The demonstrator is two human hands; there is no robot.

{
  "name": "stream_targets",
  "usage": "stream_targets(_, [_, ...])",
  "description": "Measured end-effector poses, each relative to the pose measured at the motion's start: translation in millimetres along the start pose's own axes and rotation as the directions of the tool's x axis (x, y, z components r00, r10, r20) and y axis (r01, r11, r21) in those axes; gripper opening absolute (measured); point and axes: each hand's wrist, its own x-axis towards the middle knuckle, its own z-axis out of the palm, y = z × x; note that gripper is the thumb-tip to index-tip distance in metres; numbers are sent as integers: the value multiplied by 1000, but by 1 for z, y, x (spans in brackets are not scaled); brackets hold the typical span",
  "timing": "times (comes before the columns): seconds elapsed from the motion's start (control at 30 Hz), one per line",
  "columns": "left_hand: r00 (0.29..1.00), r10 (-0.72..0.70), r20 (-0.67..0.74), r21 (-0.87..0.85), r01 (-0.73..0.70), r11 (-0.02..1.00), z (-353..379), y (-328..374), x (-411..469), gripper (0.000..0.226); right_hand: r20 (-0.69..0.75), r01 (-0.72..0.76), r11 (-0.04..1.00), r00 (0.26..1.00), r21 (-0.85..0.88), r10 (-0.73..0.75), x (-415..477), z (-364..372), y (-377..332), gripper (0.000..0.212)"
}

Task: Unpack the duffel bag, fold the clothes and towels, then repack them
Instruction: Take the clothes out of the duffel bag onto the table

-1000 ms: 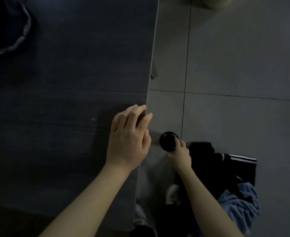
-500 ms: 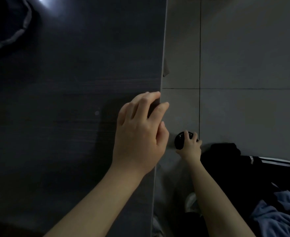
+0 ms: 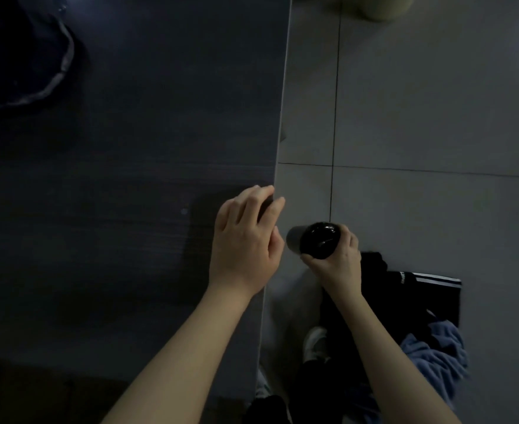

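While the left hand (image 3: 246, 240) rests loose-fingered at the table (image 3: 129, 179) edge, the right hand (image 3: 339, 260) grips a bottle (image 3: 320, 240) (clothes (image 3: 420, 301) lie below).

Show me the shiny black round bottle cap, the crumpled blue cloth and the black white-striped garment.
Bottle cap (image 3: 320, 240): head view, glossy top.
Blue cloth (image 3: 435, 356): head view, middle folds.
Striped garment (image 3: 405, 301): head view, black panel below stripes.
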Motion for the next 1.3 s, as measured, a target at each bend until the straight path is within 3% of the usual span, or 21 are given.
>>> stream_targets(0.2, [999, 1, 33, -55, 1, 998, -2, -1, 0, 43, -4, 56, 992, 998, 112, -56, -18, -58, -30, 89])
stream_targets(0.4, [986, -159, 51, -92, 163, 982, -3, -2, 0, 48, -79, 131, 981, 990, 142, -121, -16, -123, -81, 97])
stream_targets(0.67, [970, -138, 201, -152, 170, 974, -14, -7, 2, 51, -147, 316, 947, 941, 55, -305, -15, -183, -193, 95])
stream_targets(0.83, [966, 69, 250, -126, -38, 991, -34, -47, 15, 54, -112, 408, 913, 908, 17, -404, -4, -177, -273, 91])
stream_targets(0.9, [961, -56, 270, -82, 81, 993, -50, -78, 31, 69, -64, 434, 901, 899, 14, -432, 1, -162, -302, 91])
stream_targets(0.97, [915, -280, 290, -12, 296, 955, -68, -116, 49, 83, -15, 451, 892, 892, 18, -451, 7, -144, -327, 91])
stream_targets(1.07, [742, -492, 455, 110, 502, 858, -91, -178, 68, 98, 66, 475, 880, 878, 6, -475, 17, -114, -362, 92])
stream_targets(1.17, [609, -544, 578, 133, 587, 798, -98, -213, 70, 107, 135, 498, 867, 860, -11, -492, 30, -85, -394, 92])
stream_targets(1.3, [582, -539, 608, 96, 620, 778, -96, -215, 69, 108, 206, 540, 839, 830, -67, -518, 51, -54, -436, 93])
